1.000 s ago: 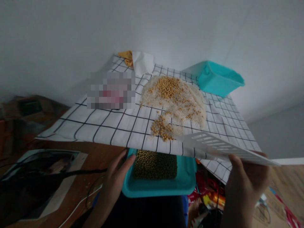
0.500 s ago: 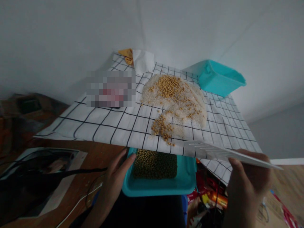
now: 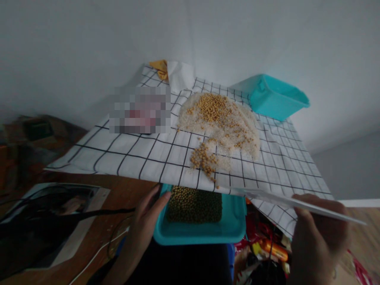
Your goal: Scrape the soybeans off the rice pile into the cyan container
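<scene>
My left hand (image 3: 146,215) grips the left rim of a teal plastic tub (image 3: 233,221), held under the table's front edge. Many yellow soybeans (image 3: 190,208) lie in the tub. In my right hand (image 3: 322,231) is a thin, flat white slotted plastic piece (image 3: 285,198), seen nearly edge-on. Its far end is at the front edge of the cloth, close to a small spill of soybeans (image 3: 203,158). Behind that spreads a pile of white rice (image 3: 190,118), with a heap of soybeans (image 3: 212,107) on top.
A checked white cloth (image 3: 148,152) covers the table. A second teal tub (image 3: 276,99) stands at the back right. White cloth or paper (image 3: 179,75) and a yellow cloth (image 3: 162,69) lie at the back. Left sits a pixelated object (image 3: 141,111). A black cable (image 3: 109,211) hangs left; clutter (image 3: 267,249) lies below right.
My right hand has moved down and to the right with the slotted piece, which has turned so its slots hardly show. My left hand and the tub stay nearly in place.
</scene>
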Available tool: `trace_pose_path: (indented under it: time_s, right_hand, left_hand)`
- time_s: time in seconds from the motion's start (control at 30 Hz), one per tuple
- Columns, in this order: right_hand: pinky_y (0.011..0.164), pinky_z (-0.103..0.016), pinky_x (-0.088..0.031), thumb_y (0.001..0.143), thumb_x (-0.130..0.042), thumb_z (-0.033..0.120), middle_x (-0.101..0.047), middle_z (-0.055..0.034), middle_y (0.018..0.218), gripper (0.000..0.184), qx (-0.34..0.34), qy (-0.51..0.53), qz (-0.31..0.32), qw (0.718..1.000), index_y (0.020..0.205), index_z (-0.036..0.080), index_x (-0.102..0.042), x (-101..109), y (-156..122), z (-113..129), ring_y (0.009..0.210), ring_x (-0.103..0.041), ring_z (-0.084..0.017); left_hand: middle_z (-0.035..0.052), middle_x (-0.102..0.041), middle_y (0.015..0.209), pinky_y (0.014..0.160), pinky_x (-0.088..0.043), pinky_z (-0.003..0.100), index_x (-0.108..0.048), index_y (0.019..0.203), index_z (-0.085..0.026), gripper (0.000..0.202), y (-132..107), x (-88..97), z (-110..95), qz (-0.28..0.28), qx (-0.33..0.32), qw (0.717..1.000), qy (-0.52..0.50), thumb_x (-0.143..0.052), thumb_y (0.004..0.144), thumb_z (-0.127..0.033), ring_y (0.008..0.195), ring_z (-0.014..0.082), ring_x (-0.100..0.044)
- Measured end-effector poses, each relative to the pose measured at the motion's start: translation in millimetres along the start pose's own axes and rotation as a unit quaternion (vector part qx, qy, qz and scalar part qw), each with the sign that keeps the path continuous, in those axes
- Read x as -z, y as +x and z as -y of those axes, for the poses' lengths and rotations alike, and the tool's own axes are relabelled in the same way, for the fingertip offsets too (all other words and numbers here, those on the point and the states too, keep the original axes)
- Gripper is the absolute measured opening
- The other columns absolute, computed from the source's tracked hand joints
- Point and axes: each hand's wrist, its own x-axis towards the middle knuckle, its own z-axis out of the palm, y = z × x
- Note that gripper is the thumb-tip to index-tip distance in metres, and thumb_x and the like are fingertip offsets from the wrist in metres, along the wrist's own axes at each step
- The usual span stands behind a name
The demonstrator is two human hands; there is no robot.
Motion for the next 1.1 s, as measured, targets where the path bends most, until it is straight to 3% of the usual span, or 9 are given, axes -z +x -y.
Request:
trace_pose_path:
  time_s: [0.33,0.57,0.83,1.1]
  right_hand:
    - [0.066,-0.030,-0.045,0.067,-0.083,0.018,-0.064,0.0011,0.068,0.024,-0.004,-0.006,-0.010,1.000,0.073,0.017,-0.060,-8.4,3.8,1.3,0.068,-0.060,-0.015]
    - [0.068,-0.029,-0.042,0.066,-0.085,0.017,-0.063,0.0023,0.076,0.025,-0.033,-0.051,-0.063,0.996,0.077,0.017,-0.062,-13.9,4.3,6.2,0.069,-0.057,-0.013]
    - [0.066,-0.029,-0.044,0.068,-0.081,0.012,-0.063,0.0026,0.067,0.022,-0.019,-0.008,-0.017,1.000,0.077,0.017,-0.062,-16.7,5.7,4.7,0.066,-0.058,-0.014]
    - [0.067,-0.030,-0.045,0.068,-0.082,0.017,-0.064,0.0017,0.065,0.022,0.035,0.004,-0.004,0.999,0.076,0.016,-0.062,-12.8,6.6,-1.5,0.067,-0.061,-0.016]
  left_hand:
    - [0.0054,-0.074,0.121,0.111,-0.042,0.038,-0.073,0.103,-0.022,0.048,1.4,-0.2,0.0,0.007,0.000,1.000,-0.011,-0.074,0.066,-0.054,0.126,0.0302,-0.060]
    - [0.0031,-0.075,0.120,0.111,-0.043,0.037,-0.073,0.101,-0.025,0.042,-5.1,-3.8,-7.7,0.000,0.001,1.000,-0.018,-0.073,0.067,-0.050,0.124,0.0289,-0.061]
    - [0.0050,-0.071,0.127,0.114,-0.040,0.039,-0.072,0.108,-0.023,0.051,-1.7,-1.5,-2.7,-0.009,0.030,0.999,-0.011,-0.075,0.066,-0.051,0.128,0.0306,-0.058]
    - [0.0027,-0.076,0.119,0.110,-0.044,0.037,-0.074,0.100,-0.025,0.040,-2.1,-3.6,-5.8,-0.005,0.005,1.000,-0.002,-0.072,0.067,-0.048,0.124,0.0292,-0.062]
